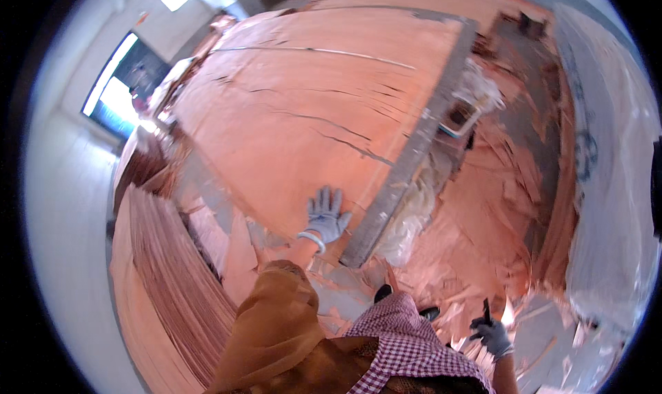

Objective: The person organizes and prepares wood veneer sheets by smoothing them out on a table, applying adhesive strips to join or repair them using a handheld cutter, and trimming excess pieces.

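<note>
My left hand point(325, 216), in a grey glove, lies flat with its fingers spread on the near corner of a large orange-pink wood veneer sheet point(262, 149). Several dark splits run across the sheet. Along its right side is a long grey edge strip point(414, 146). Down at the lower right, my right hand point(492, 337), also gloved, hangs apart from the sheet. Its fingers are closed around a slim dark tool point(487, 312) that points upward; its exact kind is too small to make out.
Stacked veneer point(172, 277) stands at the left. Torn veneer scraps point(476, 221) cover the floor at the right. Beside the grey strip are a small tray point(458, 120) and crumpled clear plastic point(407, 235). A plastic-wrapped stack point(610, 166) borders the right. Another person point(139, 103) is near the doorway.
</note>
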Demonstrator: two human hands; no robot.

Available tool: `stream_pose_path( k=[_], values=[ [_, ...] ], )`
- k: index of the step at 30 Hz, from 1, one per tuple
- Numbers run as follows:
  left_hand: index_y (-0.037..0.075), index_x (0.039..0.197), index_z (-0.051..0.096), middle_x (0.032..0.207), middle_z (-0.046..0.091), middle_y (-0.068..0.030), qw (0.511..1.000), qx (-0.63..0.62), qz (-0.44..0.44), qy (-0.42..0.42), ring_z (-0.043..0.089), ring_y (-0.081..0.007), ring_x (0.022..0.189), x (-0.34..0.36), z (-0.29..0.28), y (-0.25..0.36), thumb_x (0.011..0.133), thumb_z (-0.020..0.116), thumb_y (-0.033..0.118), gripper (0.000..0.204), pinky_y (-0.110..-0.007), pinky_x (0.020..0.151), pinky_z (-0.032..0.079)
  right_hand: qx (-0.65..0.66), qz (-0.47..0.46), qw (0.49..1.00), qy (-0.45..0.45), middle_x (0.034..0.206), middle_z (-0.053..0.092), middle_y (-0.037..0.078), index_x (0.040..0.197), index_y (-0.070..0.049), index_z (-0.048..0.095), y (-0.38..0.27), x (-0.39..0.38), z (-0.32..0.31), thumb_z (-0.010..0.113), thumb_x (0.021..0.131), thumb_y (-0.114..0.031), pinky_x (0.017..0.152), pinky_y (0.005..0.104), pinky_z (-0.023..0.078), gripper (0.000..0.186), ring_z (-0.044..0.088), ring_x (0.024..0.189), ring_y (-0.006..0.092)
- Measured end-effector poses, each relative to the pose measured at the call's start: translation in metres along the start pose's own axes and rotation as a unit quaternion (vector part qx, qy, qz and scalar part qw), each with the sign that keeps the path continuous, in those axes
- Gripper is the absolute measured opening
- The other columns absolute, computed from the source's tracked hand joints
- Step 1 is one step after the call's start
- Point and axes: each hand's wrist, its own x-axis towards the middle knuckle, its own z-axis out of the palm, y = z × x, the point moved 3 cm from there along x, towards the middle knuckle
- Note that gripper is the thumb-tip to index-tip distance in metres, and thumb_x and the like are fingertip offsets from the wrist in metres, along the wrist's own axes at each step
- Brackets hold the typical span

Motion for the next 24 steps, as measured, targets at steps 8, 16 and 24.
stream_pose_path(
  k=[8, 16, 24],
  values=[
    [0.011, 0.147, 0.012, 0.152, 0.005, -0.0215, 0.999, -0.033, -0.003, 0.013, 0.002, -0.0409, 0.14, -0.009, -0.003, 0.004, 0.09, 0.033, 0.055, 0.075, -0.056, 0.11, 0.001, -0.132, 0.029, 0.983, -0.122, 0.093, 0.066, 0.009, 0.108, 0.002, 0.06, -0.041, 0.047, 0.031, 0.061, 0.086, -0.015, 0.056, 0.0252, 0.049, 0.028, 0.066, 0.072, 0.0177],
    [0.011, 0.146, 0.019, 0.15, 0.013, -0.0231, 0.996, -0.029, 0.02, 0.077, 0.009, -0.042, 0.139, 0.002, -0.016, 0.009, 0.088, 0.042, 0.052, 0.075, -0.059, 0.109, 0.005, -0.165, 0.017, 0.983, -0.084, 0.095, 0.065, 0.01, 0.109, 0.004, 0.059, -0.136, 0.08, 0.02, 0.06, 0.088, -0.019, 0.06, 0.0259, 0.051, 0.031, 0.065, 0.073, 0.0177],
    [0.011, 0.139, 0.037, 0.146, 0.026, -0.0214, 0.994, -0.047, 0.004, 0.101, 0.022, -0.0405, 0.135, 0.003, -0.029, 0.014, 0.085, 0.052, 0.042, 0.064, -0.06, 0.107, 0.011, -0.265, -0.084, 0.957, -0.084, 0.08, 0.066, 0.008, 0.103, -0.001, 0.064, -0.219, 0.166, 0.066, 0.059, 0.089, -0.028, 0.064, 0.0296, 0.047, 0.032, 0.061, 0.069, 0.0148]
  ],
)
